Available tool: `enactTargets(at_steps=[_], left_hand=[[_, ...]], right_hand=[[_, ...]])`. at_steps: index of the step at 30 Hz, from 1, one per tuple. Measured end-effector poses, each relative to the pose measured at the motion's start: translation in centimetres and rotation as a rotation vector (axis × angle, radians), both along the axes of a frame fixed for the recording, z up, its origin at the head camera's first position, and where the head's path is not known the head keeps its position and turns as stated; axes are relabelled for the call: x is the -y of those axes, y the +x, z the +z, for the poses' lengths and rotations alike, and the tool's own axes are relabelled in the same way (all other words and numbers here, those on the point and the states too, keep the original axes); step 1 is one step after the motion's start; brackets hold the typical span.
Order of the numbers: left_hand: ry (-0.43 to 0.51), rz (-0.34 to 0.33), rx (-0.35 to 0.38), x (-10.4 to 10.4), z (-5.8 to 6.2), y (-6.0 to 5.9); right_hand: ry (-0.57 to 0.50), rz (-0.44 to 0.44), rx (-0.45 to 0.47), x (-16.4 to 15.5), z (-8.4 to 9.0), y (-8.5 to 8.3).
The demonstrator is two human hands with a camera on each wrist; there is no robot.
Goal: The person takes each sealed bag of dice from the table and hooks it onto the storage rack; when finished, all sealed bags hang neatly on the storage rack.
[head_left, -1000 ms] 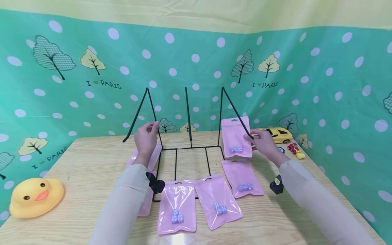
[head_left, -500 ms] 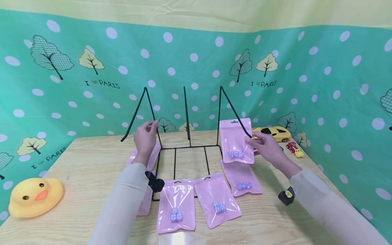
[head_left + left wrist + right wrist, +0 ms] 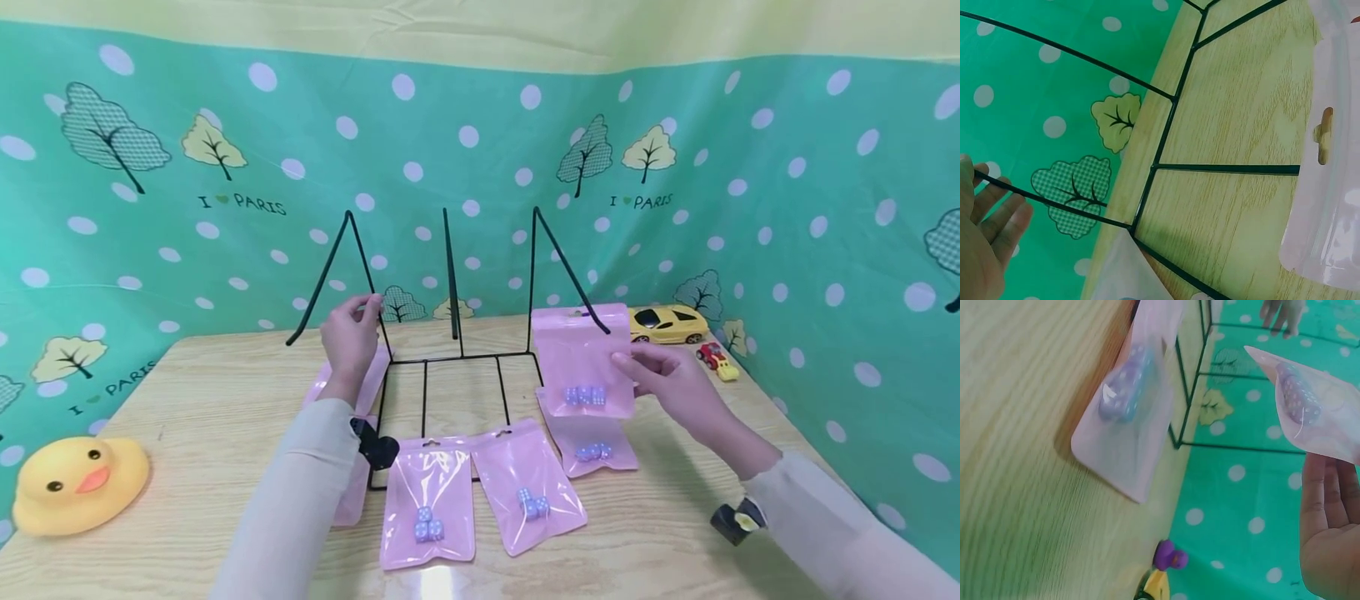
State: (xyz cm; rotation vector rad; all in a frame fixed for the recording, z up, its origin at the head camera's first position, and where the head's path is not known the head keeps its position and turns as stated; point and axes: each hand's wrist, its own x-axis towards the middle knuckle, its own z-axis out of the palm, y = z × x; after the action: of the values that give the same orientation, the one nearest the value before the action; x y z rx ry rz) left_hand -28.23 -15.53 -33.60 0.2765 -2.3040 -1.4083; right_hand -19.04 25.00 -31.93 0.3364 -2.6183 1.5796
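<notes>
My right hand [image 3: 678, 392] pinches the right edge of a pink zip pouch [image 3: 577, 362] with lilac dice at its bottom. The pouch hangs upright, raised above the table, and the tip of the rack's right hook [image 3: 581, 292] overlaps its top corner. In the right wrist view the fingers [image 3: 1335, 497] support the pouch from below. At the rack's left upright, my left hand [image 3: 350, 337] holds the black wire rack [image 3: 431, 360] between thumb and fingers, also seen in the left wrist view. Behind the held pouch lies another dice pouch [image 3: 600, 433], partly covered.
Two dice pouches, one left [image 3: 427, 492] and one right [image 3: 525, 479], lie across the rack's front. More pink pouches [image 3: 348, 504] lie under my left arm. A rubber duck [image 3: 78, 487] sits far left; a yellow toy car [image 3: 667, 325] and a small red toy [image 3: 716, 361] stand back right.
My right hand has drawn the pouch down and toward me, and it now covers more of the pouch on the table. The left hand stays on the rack.
</notes>
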Motion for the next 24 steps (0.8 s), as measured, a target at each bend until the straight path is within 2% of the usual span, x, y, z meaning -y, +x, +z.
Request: enactTargets(at_steps=[11,19,24], left_hand=[[0.011,-0.01,-0.007,-0.1,0.1,0.1],[-0.009,-0.005,-0.011,-0.1,0.0,0.1],[-0.011,-0.007,-0.006,0.0,0.0,0.1]], right_hand=[[-0.035,0.081,-0.032,0.6,1.0,4.1],[-0.11,0.182,-0.152,0.4,1.4,5.8],[-0.158,0.191,-0.164,0.1,2.0,6.7]])
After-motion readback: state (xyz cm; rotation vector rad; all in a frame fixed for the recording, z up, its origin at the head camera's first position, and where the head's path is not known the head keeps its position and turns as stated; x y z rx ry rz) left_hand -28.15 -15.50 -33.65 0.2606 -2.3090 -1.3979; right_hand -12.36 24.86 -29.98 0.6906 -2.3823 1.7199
